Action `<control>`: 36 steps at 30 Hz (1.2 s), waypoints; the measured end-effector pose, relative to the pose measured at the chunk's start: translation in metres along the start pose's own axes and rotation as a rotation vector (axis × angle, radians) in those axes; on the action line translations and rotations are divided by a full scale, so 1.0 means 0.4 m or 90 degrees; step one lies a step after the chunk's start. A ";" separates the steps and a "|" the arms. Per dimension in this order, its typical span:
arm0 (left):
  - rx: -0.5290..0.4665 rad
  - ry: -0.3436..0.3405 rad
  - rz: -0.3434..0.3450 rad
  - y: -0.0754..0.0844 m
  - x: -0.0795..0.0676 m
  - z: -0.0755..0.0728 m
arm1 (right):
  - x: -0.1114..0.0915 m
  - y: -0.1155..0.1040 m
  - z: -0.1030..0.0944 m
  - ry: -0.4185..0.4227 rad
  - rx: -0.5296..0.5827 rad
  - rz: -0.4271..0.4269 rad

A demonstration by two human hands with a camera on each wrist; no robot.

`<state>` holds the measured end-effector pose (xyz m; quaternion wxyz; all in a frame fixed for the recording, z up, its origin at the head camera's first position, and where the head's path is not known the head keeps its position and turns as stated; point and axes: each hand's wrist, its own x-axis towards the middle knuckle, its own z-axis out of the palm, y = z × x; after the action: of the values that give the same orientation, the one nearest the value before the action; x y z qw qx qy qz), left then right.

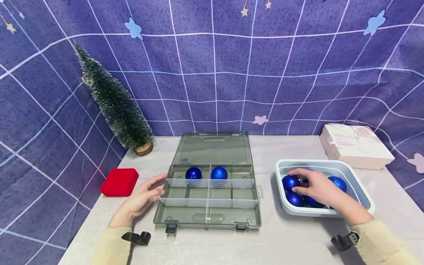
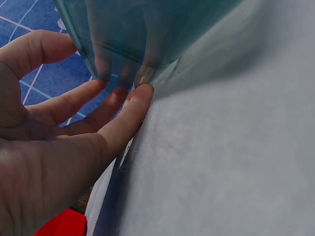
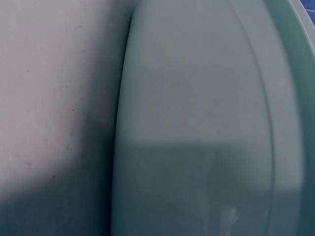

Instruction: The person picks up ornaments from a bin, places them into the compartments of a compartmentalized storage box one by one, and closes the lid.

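Observation:
In the head view a grey translucent compartment box [image 1: 218,217] lies with its lid folded back. Two blue Christmas balls sit in its rear row: a shiny ball [image 1: 193,173] on the left and a glittery ball [image 1: 219,173] on the right. My left hand [image 1: 140,198] rests against the box's left side, fingers extended; the left wrist view shows its fingertips at the box wall [image 2: 123,29]. Inside the pale plastic basin [image 1: 288,209], my right hand [image 1: 316,187] pinches a blue Christmas ball [image 1: 289,182] between thumb and fingers. The right wrist view shows just the basin's outside, not the hand.
Other blue balls [image 1: 294,199] lie in the basin, including a glittery ball [image 1: 338,183]. Left of the box are a red box [image 1: 119,182] and a small Christmas tree [image 1: 116,106]. A white gift box [image 1: 357,145] stands behind the basin, before a blue curtain [image 1: 228,84].

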<state>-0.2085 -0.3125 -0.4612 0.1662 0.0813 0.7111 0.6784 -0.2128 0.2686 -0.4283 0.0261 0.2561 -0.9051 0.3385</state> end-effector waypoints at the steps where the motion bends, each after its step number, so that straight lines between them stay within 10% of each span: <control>1: -0.003 0.000 0.001 0.000 0.000 0.000 | 0.000 -0.001 0.000 0.000 0.007 0.004; 15: -0.019 -0.003 0.006 -0.001 0.000 -0.005 | -0.004 -0.029 -0.031 0.094 0.010 0.055; 21: -0.016 -0.007 0.004 0.004 -0.006 -0.010 | 0.011 -0.060 -0.036 0.138 0.121 0.064; 36: -0.026 -0.007 0.003 -0.006 0.003 -0.008 | 0.115 -0.194 0.039 0.076 0.314 0.010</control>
<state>-0.2106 -0.3154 -0.4635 0.1698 0.0835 0.6961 0.6926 -0.2132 0.1886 -0.3836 0.0136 0.2269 -0.7940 0.5638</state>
